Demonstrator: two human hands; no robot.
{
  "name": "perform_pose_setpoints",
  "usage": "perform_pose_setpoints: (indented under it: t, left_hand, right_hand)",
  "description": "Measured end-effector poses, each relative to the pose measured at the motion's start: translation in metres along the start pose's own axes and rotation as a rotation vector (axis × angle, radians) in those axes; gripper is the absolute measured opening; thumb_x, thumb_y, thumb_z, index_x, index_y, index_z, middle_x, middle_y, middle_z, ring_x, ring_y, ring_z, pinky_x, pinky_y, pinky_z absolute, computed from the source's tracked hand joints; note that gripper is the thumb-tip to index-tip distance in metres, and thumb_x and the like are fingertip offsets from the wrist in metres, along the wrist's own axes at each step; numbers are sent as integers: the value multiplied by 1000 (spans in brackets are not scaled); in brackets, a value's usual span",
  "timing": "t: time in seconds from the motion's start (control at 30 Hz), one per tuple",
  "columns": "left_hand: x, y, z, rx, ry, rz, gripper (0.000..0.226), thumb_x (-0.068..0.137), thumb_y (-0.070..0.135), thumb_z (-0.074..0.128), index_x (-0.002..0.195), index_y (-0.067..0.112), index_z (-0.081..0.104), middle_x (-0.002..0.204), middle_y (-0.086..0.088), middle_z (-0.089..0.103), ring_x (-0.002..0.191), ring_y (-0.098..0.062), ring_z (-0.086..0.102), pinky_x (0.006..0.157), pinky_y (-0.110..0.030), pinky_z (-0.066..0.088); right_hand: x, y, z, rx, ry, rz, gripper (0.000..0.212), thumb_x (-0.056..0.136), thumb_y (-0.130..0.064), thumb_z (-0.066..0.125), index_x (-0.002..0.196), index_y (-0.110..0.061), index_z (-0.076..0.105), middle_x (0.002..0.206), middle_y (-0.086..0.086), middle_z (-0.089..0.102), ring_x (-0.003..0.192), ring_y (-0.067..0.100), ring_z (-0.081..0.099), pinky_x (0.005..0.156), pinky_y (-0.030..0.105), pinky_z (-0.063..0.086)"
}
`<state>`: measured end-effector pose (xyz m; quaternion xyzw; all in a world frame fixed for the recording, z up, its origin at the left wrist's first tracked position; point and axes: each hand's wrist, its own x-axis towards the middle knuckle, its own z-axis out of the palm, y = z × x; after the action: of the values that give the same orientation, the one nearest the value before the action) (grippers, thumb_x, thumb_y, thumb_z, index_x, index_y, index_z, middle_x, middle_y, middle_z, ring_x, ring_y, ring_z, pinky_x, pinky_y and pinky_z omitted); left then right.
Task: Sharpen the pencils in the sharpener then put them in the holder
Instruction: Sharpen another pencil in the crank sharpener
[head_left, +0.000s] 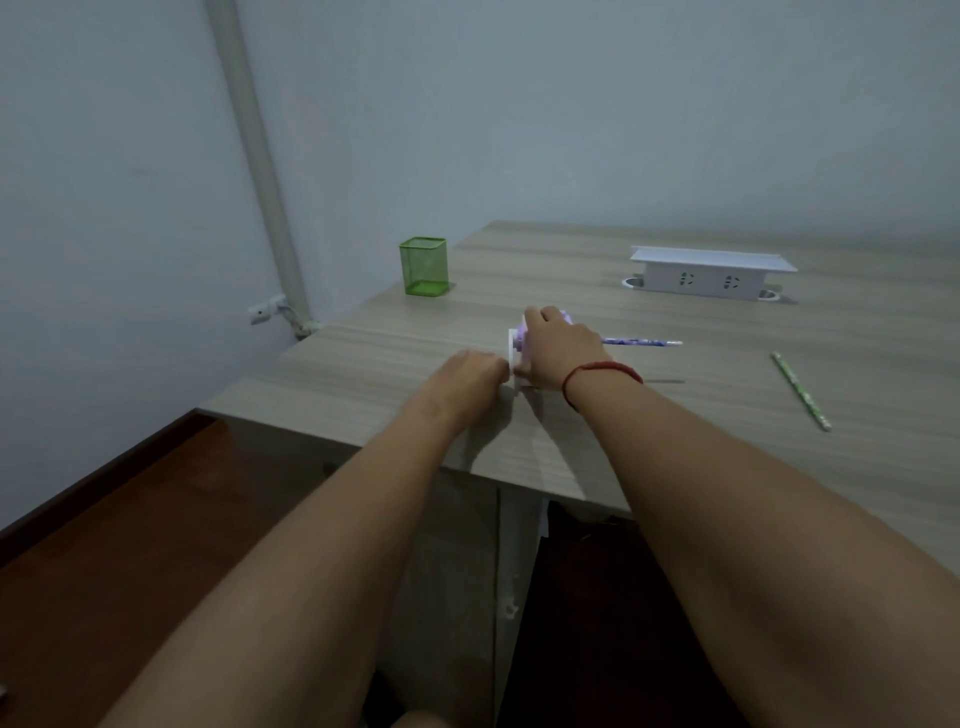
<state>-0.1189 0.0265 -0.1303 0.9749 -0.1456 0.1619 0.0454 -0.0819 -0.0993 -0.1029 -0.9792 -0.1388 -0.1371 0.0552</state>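
A white and purple crank sharpener stands on the wooden table, mostly hidden under my right hand, which grips its body from above. A purple patterned pencil sticks out of the sharpener's right side, level above the table. My left hand is curled at the sharpener's left face, where the crank sits; the crank itself is hidden by the fingers. A green pencil lies loose on the table to the right. The green mesh holder stands upright at the table's far left corner.
A white power socket box sits at the back of the table, right of centre. The table's left and near edges lie close to my hands. A grey pipe runs down the wall on the left, above a brown floor.
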Motion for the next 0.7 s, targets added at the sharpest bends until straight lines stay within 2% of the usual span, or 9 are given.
perform_pose_setpoints:
  t: [0.13, 0.33, 0.53, 0.7]
  left_hand:
    - [13, -4, 1, 20, -88, -37, 22, 94, 14, 50, 110, 10, 64, 113, -12, 65, 106, -27, 60, 92, -35, 45]
    - [41, -11, 4, 83, -182, -97, 21, 93, 22, 52, 102, 11, 67, 105, -13, 68, 96, -30, 64, 85, -37, 49]
    - [70, -23, -16, 224, -2, 11, 21, 93, 5, 46, 96, 7, 66, 101, -16, 69, 98, -35, 63, 80, -38, 47]
    - [72, -21, -37, 161, 105, 87, 22, 98, 7, 41, 91, 1, 61, 92, -21, 67, 89, -40, 61, 75, -44, 46]
  right_hand:
    - [-3, 3, 3, -12, 49, -49, 42, 94, -28, 51, 133, -13, 43, 136, 7, 48, 123, 28, 50, 94, 44, 49]
    - [-1, 11, 6, 15, 54, -123, 53, 87, -34, 60, 133, -13, 42, 136, 7, 47, 120, 28, 51, 93, 42, 47]
    - [-3, 13, 2, -25, 32, -138, 58, 91, -32, 56, 141, -14, 36, 144, 7, 42, 119, 30, 52, 93, 44, 46]
    - [4, 11, -5, -59, -18, -50, 53, 95, -33, 54, 140, -13, 37, 143, 7, 42, 129, 31, 47, 96, 46, 46]
